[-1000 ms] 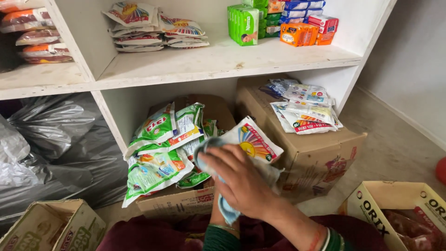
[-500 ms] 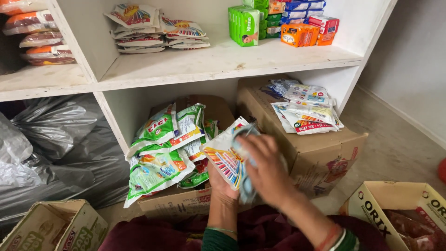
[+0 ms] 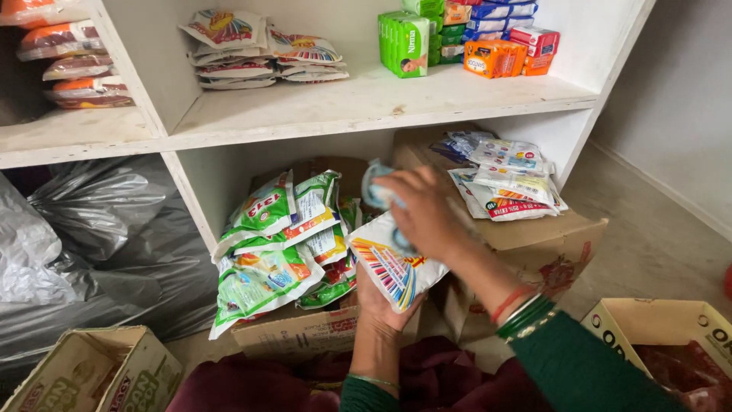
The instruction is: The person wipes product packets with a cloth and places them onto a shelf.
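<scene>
My left hand (image 3: 381, 294) gripping white striped packet (image 3: 393, 268) from below; right hand (image 3: 423, 214) clutching blue-white packet (image 3: 375, 191), hovering nr cardboard box (image 3: 549, 248).

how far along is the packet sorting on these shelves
Already placed, it seems: flat packets stacked on the upper shelf, and more packets on the brown carton. In hand: left hand holds a striped white packet, right hand grips a bluish one. Left: green packets still heaped.
</scene>
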